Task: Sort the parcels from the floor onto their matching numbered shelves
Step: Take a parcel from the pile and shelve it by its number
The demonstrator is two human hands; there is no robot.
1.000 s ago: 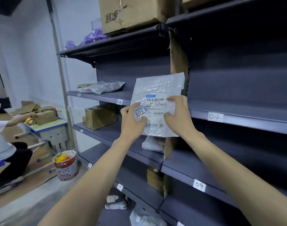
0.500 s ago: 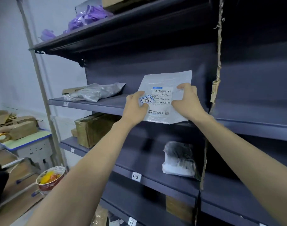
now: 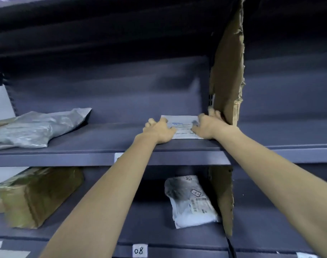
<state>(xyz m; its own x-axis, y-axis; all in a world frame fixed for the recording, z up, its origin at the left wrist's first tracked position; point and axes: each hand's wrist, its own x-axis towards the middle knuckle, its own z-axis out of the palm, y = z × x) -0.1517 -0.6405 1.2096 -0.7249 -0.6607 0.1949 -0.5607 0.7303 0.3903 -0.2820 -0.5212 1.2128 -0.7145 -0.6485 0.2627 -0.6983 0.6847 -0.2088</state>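
Note:
A flat white plastic parcel [image 3: 181,125] with a printed label lies on the upper grey shelf [image 3: 95,144], close to the cardboard divider [image 3: 227,75]. My left hand [image 3: 159,129] rests on its left edge and my right hand [image 3: 207,125] on its right edge, fingers curled over the parcel. The shelf's own label [image 3: 117,157] is mostly hidden by my left forearm.
A crumpled silver bag [image 3: 34,129] lies at the left of the same shelf. On the shelf below, marked 08 [image 3: 139,250], sit a taped brown box [image 3: 36,194] and a grey-white parcel [image 3: 190,200]. A lower cardboard divider [image 3: 224,198] bounds that bay on the right.
The parcel went from being held upright in front of the shelf to lying flat on it. Both hands moved forward with it, and my view came closer to the shelves.

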